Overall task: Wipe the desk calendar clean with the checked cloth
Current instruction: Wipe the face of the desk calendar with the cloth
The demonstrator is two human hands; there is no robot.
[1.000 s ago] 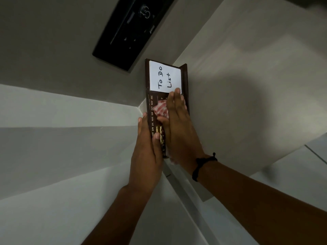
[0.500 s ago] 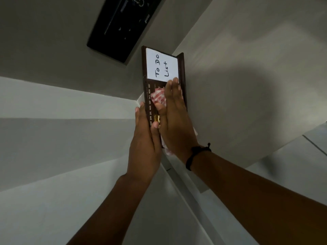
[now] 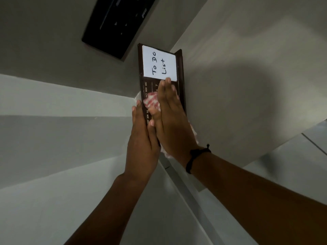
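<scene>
The desk calendar point(image 3: 161, 80), a dark brown board, stands up against the pale wall in the middle of the head view, tilted in the frame. On its upper part sits a white card point(image 3: 159, 63) with handwritten black words: "To Do List". Below the card, small gold month labels run along the calendar's left edge: DEC, NOV and OCT read clearly, then JUN and MAY lower down, with the rest blurred or covered. A "7" and one other numeral, too faint to read, show just beside the fingertips.

The right hand point(image 3: 170, 121) lies flat and open on the calendar face, fingers straight and together, tips touching the lower edge of the card. Under its palm is the checked cloth point(image 3: 152, 103), red and white, bunched and peeking out at the left of the fingers and again down by the wrist. A black band point(image 3: 198, 156) circles that wrist.

The left hand point(image 3: 142, 137) is flat too, fingers extended and close together, braced along the calendar's left edge, thumb resting on the front by the month labels.

Up and left, a black panel point(image 3: 115, 23) is fixed to the grey wall.
</scene>
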